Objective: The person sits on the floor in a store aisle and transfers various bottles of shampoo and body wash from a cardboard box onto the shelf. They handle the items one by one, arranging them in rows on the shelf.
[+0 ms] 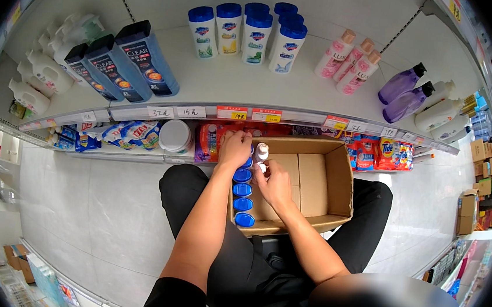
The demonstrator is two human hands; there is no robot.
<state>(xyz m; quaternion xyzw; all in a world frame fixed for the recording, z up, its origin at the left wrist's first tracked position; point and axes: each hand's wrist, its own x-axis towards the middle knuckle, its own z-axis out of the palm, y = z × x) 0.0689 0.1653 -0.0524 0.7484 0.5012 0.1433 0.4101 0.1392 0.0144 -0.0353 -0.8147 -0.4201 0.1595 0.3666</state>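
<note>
An open cardboard box (342,184) rests between my knees, below the shelf. Along its left inner side stands a row of bottles with blue flip caps (242,190). A white bottle (262,151) with a pale cap stands beside that row near the box's far wall. My right hand (275,182) reaches into the box, its fingers closed around the white cap of another bottle (262,168) just nearer to me. My left hand (235,148) lies over the box's far left corner, at the upper end of the blue-capped row; what its fingers touch is hidden.
The shelf (217,81) above holds blue-capped Safeguard bottles (256,38), pink Lux bottles (358,71), dark-capped Clear bottles (146,59) and purple pump bottles (402,92). Beneath it are Tide bags (387,152) and a white tub (176,135). Cardboard boxes (467,212) stand at far right.
</note>
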